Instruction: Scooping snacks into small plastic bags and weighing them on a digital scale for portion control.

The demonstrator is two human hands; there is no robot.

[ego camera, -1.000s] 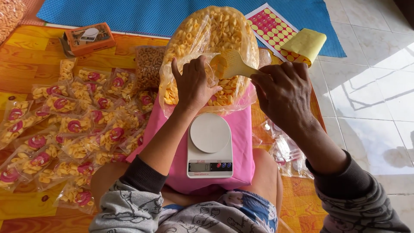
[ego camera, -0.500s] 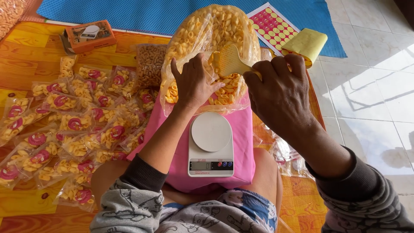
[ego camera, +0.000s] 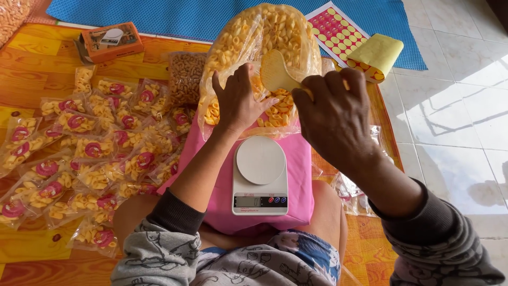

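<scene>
A big clear plastic bag (ego camera: 248, 37) full of yellow curled snacks stands in front of me. My left hand (ego camera: 237, 100) grips the edge of its opening. My right hand (ego camera: 336, 114) holds a pale yellow scoop (ego camera: 276, 73) at the bag's mouth, its bowl raised over the snacks. Below the bag a white digital kitchen scale (ego camera: 260, 177) with a bare round pan rests on a pink cloth (ego camera: 299, 175) over my lap.
Several small sealed snack packets (ego camera: 90, 153) with round red stickers lie on the orange mat at left. A bag of brown snacks (ego camera: 185, 77), an orange box (ego camera: 108, 41), a sticker sheet (ego camera: 338, 32) and a yellow paper roll (ego camera: 377, 53) lie beyond. White tiles are at right.
My right hand has lifted the scoop up and leftward out of the snacks toward the bag's opening. My left hand keeps its grip on the bag.
</scene>
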